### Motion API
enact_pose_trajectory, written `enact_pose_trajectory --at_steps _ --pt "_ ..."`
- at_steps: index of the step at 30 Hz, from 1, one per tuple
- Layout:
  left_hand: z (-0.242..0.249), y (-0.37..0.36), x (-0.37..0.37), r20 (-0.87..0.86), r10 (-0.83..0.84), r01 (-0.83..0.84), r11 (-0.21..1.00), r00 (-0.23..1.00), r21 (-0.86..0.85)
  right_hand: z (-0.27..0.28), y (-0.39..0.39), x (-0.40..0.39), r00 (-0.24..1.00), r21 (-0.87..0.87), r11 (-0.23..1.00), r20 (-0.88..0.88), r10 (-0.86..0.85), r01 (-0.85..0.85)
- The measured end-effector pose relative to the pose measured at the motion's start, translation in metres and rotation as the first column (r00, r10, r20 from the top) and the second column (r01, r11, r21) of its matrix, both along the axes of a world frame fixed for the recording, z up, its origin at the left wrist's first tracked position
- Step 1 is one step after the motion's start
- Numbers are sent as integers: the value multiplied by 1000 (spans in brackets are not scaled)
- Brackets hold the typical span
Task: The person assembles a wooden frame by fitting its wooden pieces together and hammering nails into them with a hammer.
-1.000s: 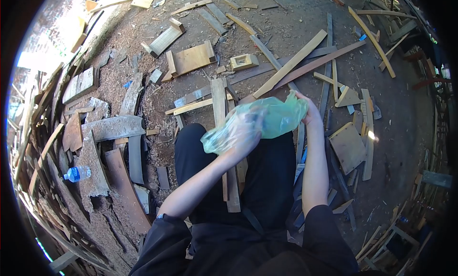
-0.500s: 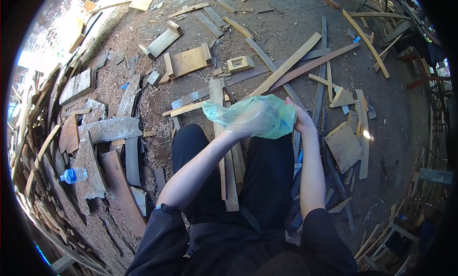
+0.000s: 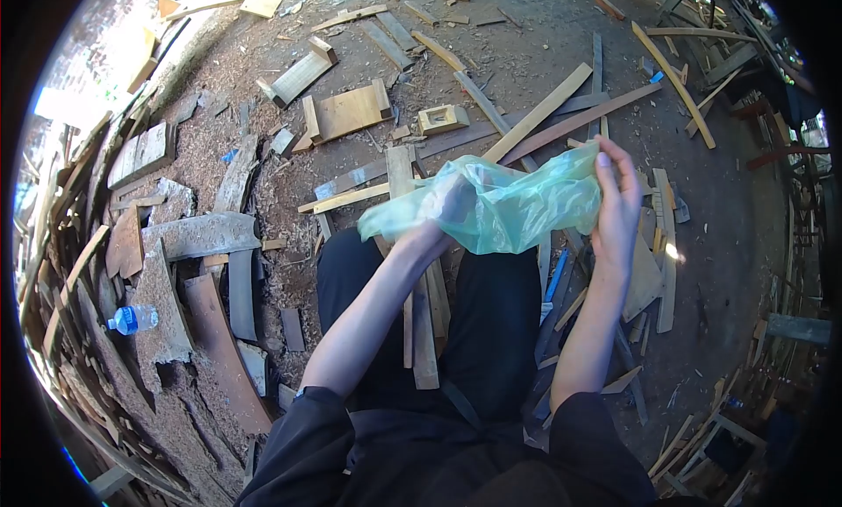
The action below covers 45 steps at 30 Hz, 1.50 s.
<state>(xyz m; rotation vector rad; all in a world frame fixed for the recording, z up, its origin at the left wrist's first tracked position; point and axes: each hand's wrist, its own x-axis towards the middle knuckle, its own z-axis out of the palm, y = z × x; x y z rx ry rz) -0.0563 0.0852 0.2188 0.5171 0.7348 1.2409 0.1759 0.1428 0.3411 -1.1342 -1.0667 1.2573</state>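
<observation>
A thin, see-through green plastic bag (image 3: 544,200) stretches between my hands above my knees. My right hand (image 3: 617,204) pinches its right end, the thumb along the edge and the other fingers behind it. Plastic covers my left hand (image 3: 445,207), which shows faintly through the film, its fingers blurred and mostly hidden. A loose end of the bag hangs to the left past that wrist. Below the bag, narrow wooden strips (image 3: 424,332) lie between my legs.
Planks and offcuts lie over the dirt floor, among them a board with end blocks (image 3: 346,115) and a small wooden block (image 3: 443,119). A long pale strip (image 3: 544,112) points away from me. At left, a water bottle (image 3: 133,319) lies by wood scraps and sawdust.
My right hand has moved right and slightly up, pulling the bag out wider. The left hand has shifted slightly left, still covered by plastic.
</observation>
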Motion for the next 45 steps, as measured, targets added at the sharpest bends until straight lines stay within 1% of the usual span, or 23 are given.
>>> enact_pose_trajectory --at_steps 1,2,4,6,8,10,11,15,17,21,23,27,30,32,35,36,38,39,40,42,43,44,45 --pt "1 4 4 168 -4 8 1000 986 -21 17 -3 -6 980 108 992 180 -86 67" --pt "4 7 8 332 -4 18 999 943 -41 31 -5 -12 979 109 992 184 -84 65" --pt "14 14 24 358 40 -16 997 933 -70 52 -8 -20 810 294 954 544 -218 59" --pt "26 20 37 467 83 -28 992 881 -122 62 -5 -25 771 331 941 582 -257 64" --pt "22 34 44 441 65 -5 991 895 -136 66 -5 -30 701 363 929 643 -310 78" --pt "14 38 51 463 -15 50 997 886 -65 64 -5 -33 701 351 933 646 -301 77" --pt "13 37 56 461 3 63 990 887 -129 64 -5 -34 700 343 936 648 -300 83" --pt "-1 37 68 499 -13 74 992 867 -103 60 -11 -32 683 423 903 640 -353 71" --pt "4 33 72 504 -6 77 990 864 -120 58 -13 -30 773 422 900 534 -342 106" --pt "2 31 80 489 -3 81 987 872 -138 65 -18 -33 733 444 893 581 -355 81" --pt "-2 34 83 497 1 76 988 868 -134 65 -20 -31 793 459 881 489 -362 119" --pt "-12 38 92 537 -23 96 989 843 -109 64 -18 -23 709 549 830 544 -448 103" --pt "-4 42 98 539 -3 74 991 842 -110 63 -19 -25 760 560 820 481 -437 117" --pt "-3 44 103 558 -10 89 989 830 -115 64 -20 -27 804 510 854 463 -374 103" --pt "1 56 110 596 -38 109 991 802 -82 54 -8 -18 763 608 775 415 -496 172" --pt "1 59 112 615 -55 114 992 786 -57 51 -6 -17 759 604 777 418 -499 178" --pt "6 65 113 604 -50 142 984 795 -105 49 -3 -16 862 608 765 251 -440 214" --pt "5 73 110 583 -128 207 976 802 -71 49 0 -14 811 561 817 412 -415 133" --pt "4 82 107 557 -210 273 961 803 -32 36 9 -9 830 532 832 385 -404 158" --pt "7 93 99 293 -289 324 943 911 -76 29 15 -6 850 503 841 338 -404 200" --pt "-7 100 100 169 -306 310 951 937 7 20 20 0 847 494 846 346 -404 202" --pt "-13 104 98 175 -307 313 950 935 -5 9 26 9 810 492 827 348 -473 271" --pt "-19 109 94 -253 -417 421 906 873 -40 -2 33 19 769 495 801 346 -538 338"
